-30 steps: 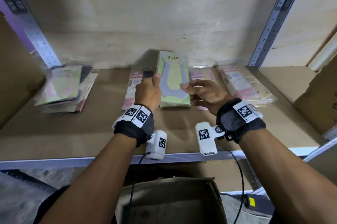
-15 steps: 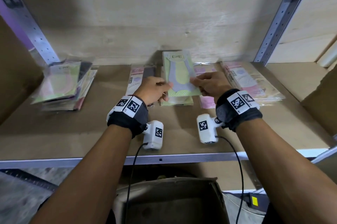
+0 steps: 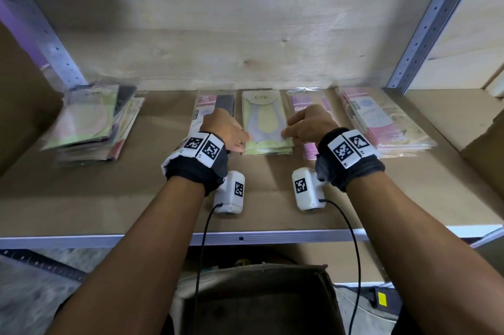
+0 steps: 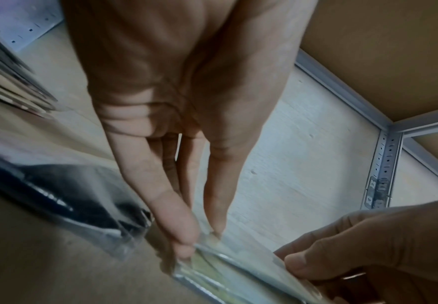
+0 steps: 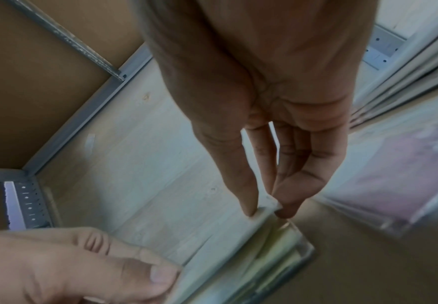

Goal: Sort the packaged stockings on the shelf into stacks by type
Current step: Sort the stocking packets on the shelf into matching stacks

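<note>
A green stocking pack lies flat on top of a small stack of like green packs at the middle of the shelf. My left hand pinches its near left corner; the left wrist view shows thumb and finger closed on the green pack. On the other side, my right hand pinches the near right edge, and in the right wrist view the green pack sits between its fingertips.
A pink-and-black pack lies left of the green stack and a purple pack right of it. A pink stack sits far right, a mixed pile far left. Metal uprights frame the bay. A cardboard box stands below.
The green pack, held tilted up before, has come down flat onto the green stack. Both hands have slid back toward its near end.
</note>
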Motion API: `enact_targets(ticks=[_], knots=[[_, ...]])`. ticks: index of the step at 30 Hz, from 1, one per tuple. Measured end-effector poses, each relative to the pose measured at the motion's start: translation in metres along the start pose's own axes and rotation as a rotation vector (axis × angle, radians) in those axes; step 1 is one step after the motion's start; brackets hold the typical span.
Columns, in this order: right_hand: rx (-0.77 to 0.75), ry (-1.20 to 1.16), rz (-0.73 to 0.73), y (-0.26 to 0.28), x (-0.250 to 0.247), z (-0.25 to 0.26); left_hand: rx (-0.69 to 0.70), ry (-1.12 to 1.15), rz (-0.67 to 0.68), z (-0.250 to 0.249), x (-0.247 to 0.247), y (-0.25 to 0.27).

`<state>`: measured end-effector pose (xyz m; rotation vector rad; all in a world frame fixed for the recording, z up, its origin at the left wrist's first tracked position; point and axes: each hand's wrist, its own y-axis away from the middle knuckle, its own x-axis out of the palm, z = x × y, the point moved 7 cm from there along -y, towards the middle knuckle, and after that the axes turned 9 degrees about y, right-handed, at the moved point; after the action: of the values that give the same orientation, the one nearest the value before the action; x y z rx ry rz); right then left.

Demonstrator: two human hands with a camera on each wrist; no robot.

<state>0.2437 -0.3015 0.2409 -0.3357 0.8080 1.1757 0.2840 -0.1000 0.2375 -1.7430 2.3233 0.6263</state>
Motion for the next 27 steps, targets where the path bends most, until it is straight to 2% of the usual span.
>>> enact_targets(ticks=[10, 20, 24, 27], knots=[[0.022, 0.033, 0.015, 0.004, 0.001, -0.001, -0.124, 0.061, 0.023, -0.005, 0.002, 0.013], [0.011, 0.089, 0.022, 0.009, -0.001, 0.001, -0.086, 0.053, 0.002, -0.005, -0.002, 0.014], [-0.16, 0.142, -0.142, 0.02, -0.018, 0.037, 0.05, 0.026, -0.122, -0.013, -0.037, 0.01], [-0.336, 0.031, -0.145, 0.035, -0.015, 0.074, 0.127, 0.09, -0.286, -0.019, -0.092, 0.012]])
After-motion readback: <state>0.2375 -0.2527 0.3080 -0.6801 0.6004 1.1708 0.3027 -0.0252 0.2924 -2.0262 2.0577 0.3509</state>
